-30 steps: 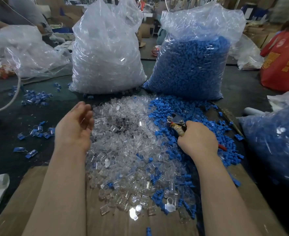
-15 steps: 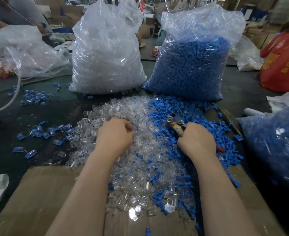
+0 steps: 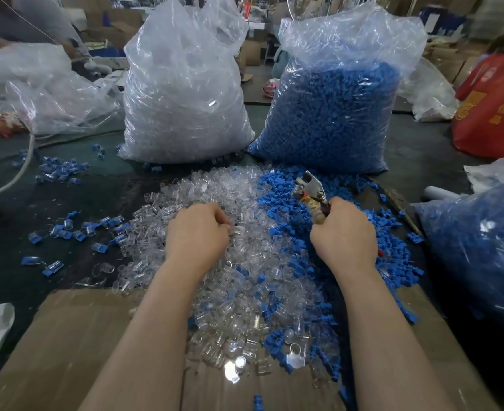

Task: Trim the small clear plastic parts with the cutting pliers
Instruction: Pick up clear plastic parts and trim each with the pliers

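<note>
Head view looks down on a dark table (image 3: 132,197) where a wide heap of small clear plastic parts (image 3: 215,191) lies in the middle of the frame, with a heap of blue plastic parts (image 3: 280,185) touching it on its right side. The left hand (image 3: 199,235) rests on top of the clear heap at the centre of the frame, back of the hand up, its fingers curled down into the parts; whether they actually pinch one part I cannot tell, because the fingertips are hidden under the hand. The right hand (image 3: 344,235) is right of centre, over the blue heap, and its fingers are closed around the handles of the cutting pliers (image 3: 311,191). The metal head of the pliers sticks out above this hand and points to the upper left, over the blue parts; the jaws look nearly closed, with nothing seen between them. At the top of the frame stand two big transparent bags: the bag of clear parts (image 3: 185,93) on the left and the bag of blue parts (image 3: 331,114) on the right, both touching the heaps at their base. A sheet of brown cardboard (image 3: 67,336) covers the lower part of the frame, under the near edge of the heaps and both forearms. Some loose blue pieces (image 3: 58,170) are scattered on the table at the left.
</note>
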{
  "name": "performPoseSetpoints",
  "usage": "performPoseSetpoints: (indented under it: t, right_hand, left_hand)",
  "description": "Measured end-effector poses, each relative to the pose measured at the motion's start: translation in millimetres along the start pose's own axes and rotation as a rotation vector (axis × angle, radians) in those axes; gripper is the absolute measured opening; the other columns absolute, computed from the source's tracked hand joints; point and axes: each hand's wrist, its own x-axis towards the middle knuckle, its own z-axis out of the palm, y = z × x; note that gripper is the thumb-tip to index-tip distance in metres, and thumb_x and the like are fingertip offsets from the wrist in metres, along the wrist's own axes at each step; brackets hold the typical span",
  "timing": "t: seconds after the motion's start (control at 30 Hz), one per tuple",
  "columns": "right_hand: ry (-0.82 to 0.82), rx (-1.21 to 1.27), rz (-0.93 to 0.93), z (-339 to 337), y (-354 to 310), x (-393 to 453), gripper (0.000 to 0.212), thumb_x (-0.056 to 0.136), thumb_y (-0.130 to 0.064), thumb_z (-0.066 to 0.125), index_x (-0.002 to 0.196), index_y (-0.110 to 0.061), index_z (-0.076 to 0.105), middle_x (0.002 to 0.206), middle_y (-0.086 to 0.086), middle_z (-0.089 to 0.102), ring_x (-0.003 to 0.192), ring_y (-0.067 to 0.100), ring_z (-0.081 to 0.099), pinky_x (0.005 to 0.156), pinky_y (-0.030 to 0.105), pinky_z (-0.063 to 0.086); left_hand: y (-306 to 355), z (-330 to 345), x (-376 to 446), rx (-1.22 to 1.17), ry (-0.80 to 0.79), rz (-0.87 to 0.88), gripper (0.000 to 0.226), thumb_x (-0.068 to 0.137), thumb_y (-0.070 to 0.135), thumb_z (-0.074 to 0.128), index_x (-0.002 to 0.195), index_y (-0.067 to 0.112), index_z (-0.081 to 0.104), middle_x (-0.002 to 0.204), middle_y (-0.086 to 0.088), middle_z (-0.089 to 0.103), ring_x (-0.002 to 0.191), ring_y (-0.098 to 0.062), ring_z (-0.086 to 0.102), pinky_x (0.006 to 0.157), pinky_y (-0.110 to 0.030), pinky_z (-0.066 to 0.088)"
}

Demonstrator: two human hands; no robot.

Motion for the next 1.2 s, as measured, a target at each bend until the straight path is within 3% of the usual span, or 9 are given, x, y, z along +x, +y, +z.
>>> performPoseSetpoints:
  t: [0.07,0.17,0.27,0.33,0.43,0.6,0.7,0.97,1.2]
  right_hand:
    - [0.012,0.060,0.003,0.9,0.2,1.1,0.022,0.088,-0.021,0.058,0.074,-0.020,0.041,0.077,0.004,0.052,0.058,0.017,0.040,0.050,0.031,0.025]
    - [0.000,0.214,-0.012,0.3,-3.1,3.0,0.011,0.092,-0.028,0.058,0.085,-0.022,0.052,0.080,0.001,0.058,0.066,0.021,0.049,0.058,0.034,0.036]
    - [-0.010,0.475,-0.042,-3.6,-8.2,2.3,0.003,0.091,-0.028,0.062,0.093,-0.026,0.063,0.083,-0.007,0.065,0.076,0.018,0.059,0.066,0.037,0.049]
    - [-0.012,0.622,-0.081,-6.7,-10.9,0.2,0.005,0.091,-0.023,0.065,0.092,-0.028,0.066,0.078,-0.013,0.064,0.069,0.006,0.058,0.063,0.029,0.048]
    - [-0.039,0.793,-0.136,-9.8,-16.2,-4.0,0.011,0.091,-0.014,0.065,0.093,-0.025,0.068,0.073,-0.016,0.062,0.059,-0.008,0.054,0.055,0.007,0.039]
    - [-0.054,0.898,-0.209,-14.0,-24.2,-8.2,0.019,0.091,-0.013,0.069,0.083,-0.030,0.065,0.071,-0.016,0.065,0.065,-0.005,0.058,0.061,0.008,0.045]
    - [-0.076,0.915,-0.235,-14.2,-26.8,-9.5,0.017,0.091,-0.018,0.070,0.080,-0.030,0.063,0.068,-0.020,0.064,0.064,-0.003,0.056,0.062,0.011,0.046]
    - [-0.114,0.918,-0.289,-14.3,-32.7,-13.1,0.016,0.091,-0.022,0.069,0.079,-0.028,0.061,0.066,-0.020,0.061,0.060,-0.002,0.054,0.057,0.011,0.043]
    - [-0.119,0.838,-0.283,-12.8,-34.0,-14.7,0.015,0.091,-0.023,0.068,0.083,-0.012,0.062,0.067,-0.002,0.058,0.059,0.008,0.048,0.058,0.030,0.044]
  left_hand:
    - [3.1,-0.2,0.2,-0.159,0.033,0.001,0.007,0.093,0.016,0.059,0.090,0.019,0.065,0.076,0.012,0.061,0.059,-0.003,0.055,0.043,-0.011,0.042]
    - [11.7,-3.4,-1.4,-0.471,0.055,-0.024,0.002,0.089,0.015,0.062,0.088,0.017,0.062,0.082,0.002,0.068,0.059,-0.008,0.057,0.043,-0.009,0.042]
    - [20.9,-6.2,-3.8,-0.768,0.000,-0.073,0.005,0.089,0.011,0.065,0.091,0.012,0.060,0.084,-0.003,0.074,0.078,-0.030,0.069,0.072,-0.037,0.062]
    - [24.9,-6.9,-4.7,-0.913,-0.047,-0.097,0.005,0.089,0.009,0.066,0.092,0.009,0.061,0.081,-0.003,0.075,0.090,-0.032,0.071,0.084,-0.048,0.059]
    - [26.2,-5.6,-5.6,-1.102,-0.140,-0.093,0.010,0.088,0.011,0.070,0.095,0.008,0.065,0.084,-0.005,0.077,0.083,-0.018,0.074,0.076,-0.030,0.057]
    - [23.5,-7.5,-5.9,-1.377,-0.302,-0.096,0.041,0.064,0.009,0.080,0.104,0.003,0.070,0.098,-0.012,0.076,0.094,-0.022,0.074,0.075,-0.022,0.058]
    - [23.4,-6.8,-5.8,-1.432,-0.314,-0.103,0.039,0.064,0.001,0.076,0.103,0.002,0.070,0.096,-0.012,0.076,0.093,-0.021,0.074,0.075,-0.022,0.058]
    - [24.5,-6.1,-6.4,-1.337,-0.250,-0.062,0.035,0.064,0.007,0.077,0.099,0.007,0.072,0.093,-0.008,0.077,0.088,-0.019,0.074,0.074,-0.022,0.058]
    - [25.9,-4.8,-8.4,-1.205,-0.149,0.010,0.023,0.073,0.001,0.078,0.092,0.013,0.073,0.084,-0.001,0.075,0.081,-0.011,0.071,0.075,-0.022,0.056]
